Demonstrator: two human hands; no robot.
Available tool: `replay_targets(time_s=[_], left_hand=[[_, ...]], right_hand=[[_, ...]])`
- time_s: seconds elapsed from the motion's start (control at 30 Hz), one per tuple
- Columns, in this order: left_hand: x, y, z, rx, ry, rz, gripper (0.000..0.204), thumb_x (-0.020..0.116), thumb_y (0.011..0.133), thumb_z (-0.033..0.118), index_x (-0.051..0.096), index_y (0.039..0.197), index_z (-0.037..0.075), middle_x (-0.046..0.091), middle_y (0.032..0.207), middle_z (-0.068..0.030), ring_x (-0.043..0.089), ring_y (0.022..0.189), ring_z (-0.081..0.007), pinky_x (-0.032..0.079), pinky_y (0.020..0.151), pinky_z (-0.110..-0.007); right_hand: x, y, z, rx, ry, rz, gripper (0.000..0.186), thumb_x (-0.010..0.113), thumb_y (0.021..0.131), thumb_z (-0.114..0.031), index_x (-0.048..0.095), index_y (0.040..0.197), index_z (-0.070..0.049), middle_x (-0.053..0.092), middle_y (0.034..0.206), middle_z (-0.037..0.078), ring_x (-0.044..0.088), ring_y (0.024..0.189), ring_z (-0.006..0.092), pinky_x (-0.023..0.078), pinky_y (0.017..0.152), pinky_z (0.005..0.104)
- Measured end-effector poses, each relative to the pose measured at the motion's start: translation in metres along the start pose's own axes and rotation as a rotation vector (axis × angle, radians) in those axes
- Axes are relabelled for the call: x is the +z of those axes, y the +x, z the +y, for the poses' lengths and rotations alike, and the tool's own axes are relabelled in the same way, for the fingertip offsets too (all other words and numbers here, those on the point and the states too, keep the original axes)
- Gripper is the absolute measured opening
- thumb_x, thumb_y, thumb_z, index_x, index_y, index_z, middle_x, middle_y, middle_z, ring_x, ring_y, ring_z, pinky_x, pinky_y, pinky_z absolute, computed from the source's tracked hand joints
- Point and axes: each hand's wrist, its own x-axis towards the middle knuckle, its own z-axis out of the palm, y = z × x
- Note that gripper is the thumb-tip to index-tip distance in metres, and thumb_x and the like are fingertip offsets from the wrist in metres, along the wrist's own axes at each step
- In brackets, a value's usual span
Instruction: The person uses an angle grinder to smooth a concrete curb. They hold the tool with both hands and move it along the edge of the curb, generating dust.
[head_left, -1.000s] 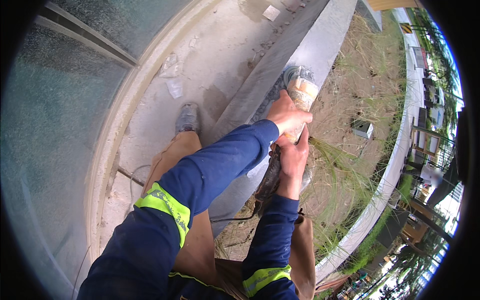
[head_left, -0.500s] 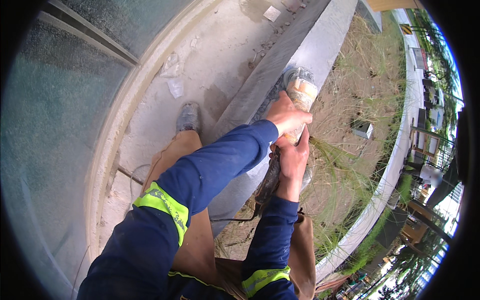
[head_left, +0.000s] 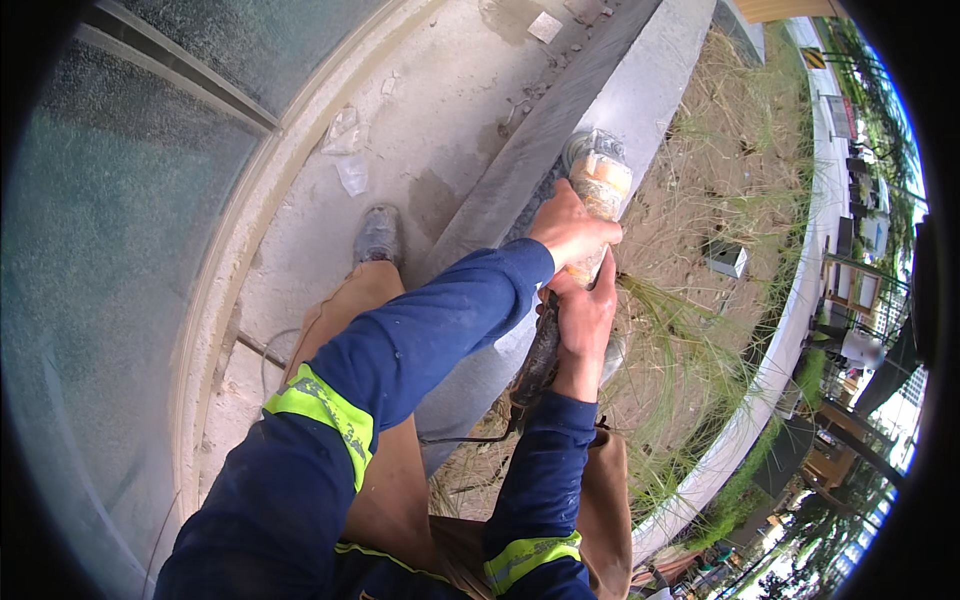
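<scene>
My left hand [head_left: 568,228] grips the body of a dust-coated angle grinder [head_left: 601,183], its fingers wrapped around the pale, worn casing. Below it, my right hand [head_left: 583,315] closes on the rear of the same tool, where a dark handle and black cord show. The grinder's disc head rests on the top of a grey concrete ledge [head_left: 645,75], beside a darker, rough, dusty patch. Whether the disc is spinning I cannot tell. My forearms in navy sleeves with yellow-green bands cross the lower middle.
Frosted glass panels [head_left: 120,290] curve along the left. A dusty floor [head_left: 300,240] holds scraps and my shoe [head_left: 377,235]. Right of the ledge lies soil with dry grass [head_left: 700,150] and a small metal box [head_left: 726,257], then a pale curb [head_left: 820,200]. A person [head_left: 860,348] is at the far right.
The grinder head and my left hand have shifted very slightly left and away from me. Both grips look the same.
</scene>
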Motion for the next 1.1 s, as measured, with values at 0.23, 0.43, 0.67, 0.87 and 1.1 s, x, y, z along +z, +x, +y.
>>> replay_targets(time_s=[0.23,0.43,0.67,0.87,1.1], left_hand=[[0.0,-0.001,-0.006,0.05,-0.056,0.01,0.098,0.084,0.068,0.029,0.032,0.139,-0.014,0.068,0.114,-0.0307,0.072,0.105,-0.039,0.059,0.091,-0.039],[0.002,-0.006,-0.011,0.054,-0.083,0.034,0.095,0.083,0.069,0.028,0.032,0.136,-0.014,0.068,0.112,-0.0306,0.072,0.103,-0.0391,0.059,0.091,-0.039],[-0.006,-0.008,-0.005,0.016,-0.078,0.029,0.092,0.084,0.07,0.026,0.035,0.136,-0.013,0.066,0.116,-0.0308,0.07,0.106,-0.038,0.057,0.093,-0.04],[-0.002,-0.039,-0.002,-0.038,-0.033,-0.004,0.087,0.084,0.073,0.026,0.039,0.137,-0.011,0.065,0.121,-0.0282,0.068,0.112,-0.0345,0.055,0.096,-0.04],[0.004,-0.053,-0.015,0.003,-0.009,-0.021,0.096,0.084,0.071,0.029,0.032,0.14,-0.012,0.067,0.115,-0.0306,0.071,0.105,-0.0388,0.057,0.093,-0.041]], right_hand=[[-0.001,-0.004,-0.004,0.05,0.091,-0.032,0.096,0.078,0.073,-0.006,0.034,0.157,0.005,0.068,0.108,0.013,0.064,0.08,0.0145,0.052,0.067,0.0278],[-0.004,-0.002,0.006,0.018,0.033,-0.042,0.097,0.08,0.071,-0.01,0.035,0.156,0.006,0.067,0.122,0.018,0.066,0.096,0.0204,0.054,0.082,0.0313],[-0.003,-0.002,0.002,0.027,-0.019,-0.061,0.095,0.078,0.072,-0.008,0.035,0.156,0.006,0.068,0.118,0.016,0.066,0.091,0.0185,0.055,0.078,0.0306],[-0.01,-0.03,-0.003,0.084,0.084,-0.069,0.092,0.076,0.075,-0.004,0.034,0.157,0.004,0.069,0.11,0.012,0.065,0.084,0.0149,0.054,0.069,0.0282],[-0.015,-0.055,-0.001,0.097,0.084,-0.043,0.091,0.076,0.077,-0.002,0.033,0.157,0.004,0.068,0.11,0.012,0.066,0.08,0.0147,0.054,0.066,0.0273]])
